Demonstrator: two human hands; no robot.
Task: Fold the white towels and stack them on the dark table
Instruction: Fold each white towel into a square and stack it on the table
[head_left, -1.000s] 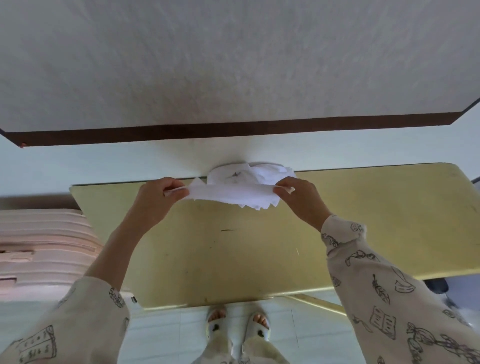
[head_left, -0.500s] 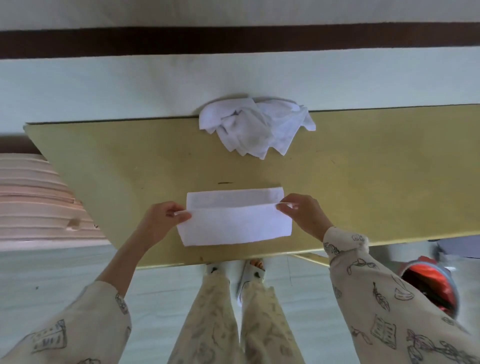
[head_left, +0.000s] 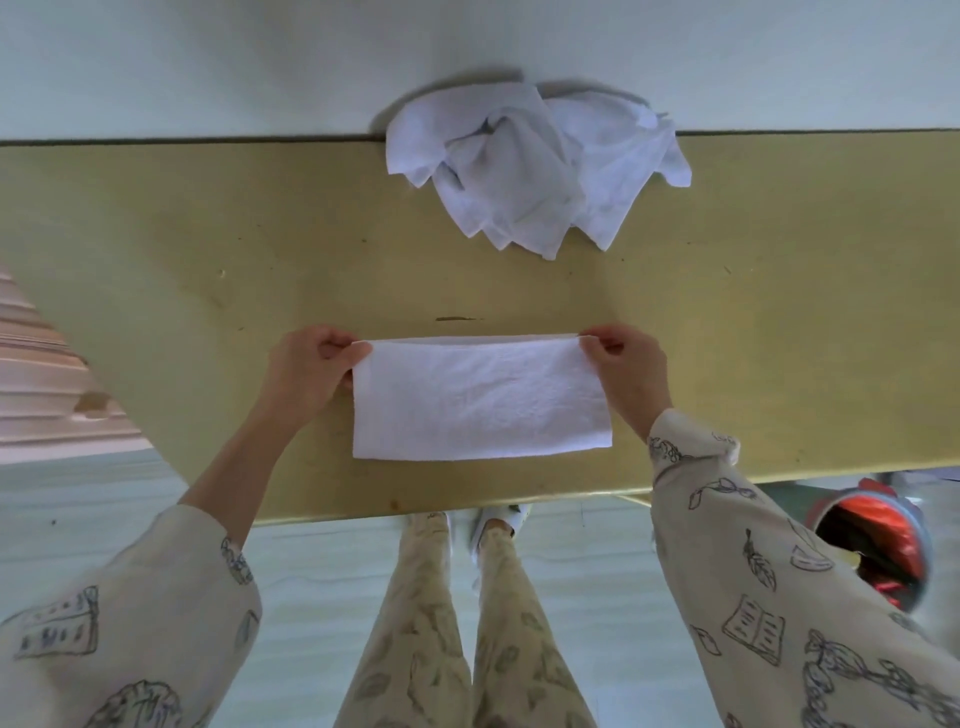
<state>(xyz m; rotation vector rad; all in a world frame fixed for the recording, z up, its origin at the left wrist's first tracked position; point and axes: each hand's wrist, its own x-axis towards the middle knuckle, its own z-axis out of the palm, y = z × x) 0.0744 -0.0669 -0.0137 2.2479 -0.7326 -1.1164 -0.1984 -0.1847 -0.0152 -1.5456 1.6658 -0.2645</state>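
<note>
Now the left hand (head_left: 306, 371) and right hand (head_left: 631, 371) pinch the far corners of the folded towel (head_left: 480, 400), fingers clenched on it, squaring its edges flat on the table (head_left: 156, 249); the unfolded pile (head_left: 530, 166) waits at the far edge.

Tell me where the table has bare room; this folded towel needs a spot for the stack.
Bare table left of the crumpled towel pile, and more right of it. The strip between the pile and the folded towel is narrower. Both hands crowd the towel's ends.
</note>
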